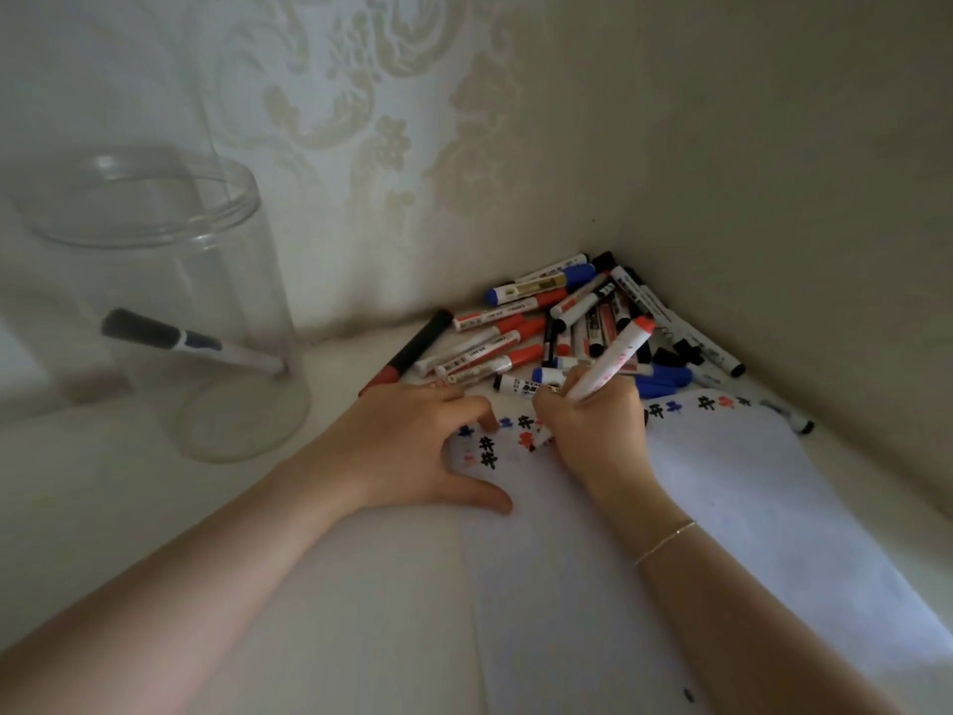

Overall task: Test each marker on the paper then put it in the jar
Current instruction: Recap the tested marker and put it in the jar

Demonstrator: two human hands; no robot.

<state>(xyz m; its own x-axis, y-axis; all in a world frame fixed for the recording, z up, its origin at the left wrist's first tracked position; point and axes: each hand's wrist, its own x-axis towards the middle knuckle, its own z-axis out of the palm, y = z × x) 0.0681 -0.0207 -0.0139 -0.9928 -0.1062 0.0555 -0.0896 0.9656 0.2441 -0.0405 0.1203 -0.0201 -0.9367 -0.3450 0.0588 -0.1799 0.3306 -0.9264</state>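
My right hand [598, 430] grips a white marker with a red end [616, 356], its tip down on the white paper [722, 508]. The top edge of the paper carries a row of black, red and blue test marks [487, 451]. My left hand [412, 446] lies flat with spread fingers on the paper's left edge. A pile of red, blue and black markers [567, 322] fills the corner behind my hands. The clear jar [170, 312] stands at the left with one black-capped marker [180, 340] leaning inside it.
Patterned wallpaper [361, 121] walls meet in a corner right behind the pile. One marker [789, 418] lies apart at the paper's far right corner. The white tabletop [103, 508] stretches between the jar and my left arm.
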